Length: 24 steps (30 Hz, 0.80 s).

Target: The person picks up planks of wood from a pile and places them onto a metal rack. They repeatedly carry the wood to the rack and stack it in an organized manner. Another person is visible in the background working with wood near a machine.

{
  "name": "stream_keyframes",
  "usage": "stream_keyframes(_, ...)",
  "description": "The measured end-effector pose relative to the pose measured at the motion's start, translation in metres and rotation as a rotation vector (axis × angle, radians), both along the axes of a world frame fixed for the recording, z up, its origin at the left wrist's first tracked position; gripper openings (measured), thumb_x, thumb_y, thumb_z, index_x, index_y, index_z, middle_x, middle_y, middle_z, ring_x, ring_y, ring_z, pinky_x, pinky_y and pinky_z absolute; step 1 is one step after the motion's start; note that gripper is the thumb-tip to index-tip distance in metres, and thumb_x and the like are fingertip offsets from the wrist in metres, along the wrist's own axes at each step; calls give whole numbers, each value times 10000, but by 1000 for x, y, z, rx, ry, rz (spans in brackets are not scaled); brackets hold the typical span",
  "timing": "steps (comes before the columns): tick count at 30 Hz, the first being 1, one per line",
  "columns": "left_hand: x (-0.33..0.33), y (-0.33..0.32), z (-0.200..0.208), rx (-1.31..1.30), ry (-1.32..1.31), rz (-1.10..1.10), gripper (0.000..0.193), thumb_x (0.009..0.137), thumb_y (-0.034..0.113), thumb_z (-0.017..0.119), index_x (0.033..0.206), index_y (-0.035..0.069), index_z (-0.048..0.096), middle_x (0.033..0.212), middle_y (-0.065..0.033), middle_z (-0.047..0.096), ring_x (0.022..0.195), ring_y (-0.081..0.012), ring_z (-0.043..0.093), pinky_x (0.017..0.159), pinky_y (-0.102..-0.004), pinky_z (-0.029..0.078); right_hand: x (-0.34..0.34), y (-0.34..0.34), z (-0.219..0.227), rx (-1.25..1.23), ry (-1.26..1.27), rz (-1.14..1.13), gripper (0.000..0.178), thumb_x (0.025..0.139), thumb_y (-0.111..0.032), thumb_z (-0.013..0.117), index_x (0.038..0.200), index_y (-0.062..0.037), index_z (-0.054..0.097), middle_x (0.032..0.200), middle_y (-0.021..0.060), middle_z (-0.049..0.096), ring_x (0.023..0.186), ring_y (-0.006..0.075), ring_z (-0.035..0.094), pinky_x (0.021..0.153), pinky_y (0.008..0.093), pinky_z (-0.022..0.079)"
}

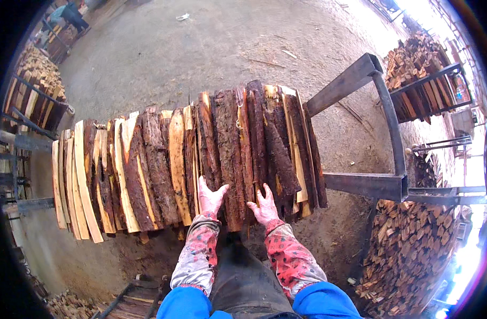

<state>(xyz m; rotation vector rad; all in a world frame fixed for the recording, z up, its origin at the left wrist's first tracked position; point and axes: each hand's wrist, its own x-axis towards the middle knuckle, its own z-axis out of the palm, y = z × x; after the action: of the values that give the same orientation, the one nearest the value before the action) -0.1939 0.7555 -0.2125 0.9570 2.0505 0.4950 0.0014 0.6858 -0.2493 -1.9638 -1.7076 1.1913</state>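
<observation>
A long row of split firewood logs [177, 159] lies side by side in front of me, some faces pale wood and others dark bark. My left hand [210, 198] is at the row's near edge, its thumb spread from the fingers. To its right, my right hand [264, 209] also has fingers and thumb apart. A bark-covered log [230, 159] runs between the two hands, its near end sticking out toward me. Neither hand is closed round a log; whether the fingertips touch the wood, I cannot tell.
A dark metal frame [365, 186] bounds the row on the right, and metal bars [33, 142] stand at its left. More firewood is stacked at the lower right [408, 250], far right [419, 69] and far left [38, 80]. A person [70, 16] is at the far left.
</observation>
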Motion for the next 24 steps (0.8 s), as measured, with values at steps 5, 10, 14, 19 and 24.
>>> stream_keyframes(5,-12,-8,2,-32,-8,-43,982,715,311,812,1431,-65,254,1409,-255,414,1321,-313,403,1093,-352,314,17,17,26,-177,32,90,682,808,-386,709,1292,42,493,1452,237,319,1332,385,337,1089,422,331)
stream_keyframes(10,-25,-56,17,16,84,-94,865,751,284,771,1401,-55,313,1370,-259,449,1276,-347,447,1067,-374,349,38,-49,42,-130,53,-22,638,824,-387,688,1293,7,507,1324,242,471,1228,386,463,1023,420,402)
stream_keyframes(14,-31,-124,41,-60,112,-110,758,773,257,748,1347,-71,378,1288,-263,520,1217,-360,500,1040,-386,380,63,-149,46,-380,57,-74,592,826,-410,667,1250,-12,557,1103,220,636,1035,354,611,882,424,488)
stream_keyframes(19,-54,-230,51,-525,165,-227,821,704,391,764,1312,-63,450,1227,-258,576,1178,-355,545,1001,-406,433,86,-259,75,-744,80,-128,633,787,-458,665,1221,-2,596,1067,190,675,1017,299,646,901,379,494)
stream_keyframes(24,-66,-292,67,-799,250,-312,756,682,438,779,1217,-54,569,1235,-243,580,1177,-336,551,1007,-392,430,104,-352,79,-792,134,-437,588,801,-380,695,1220,20,595,1109,187,667,1043,245,642,914,340,486)
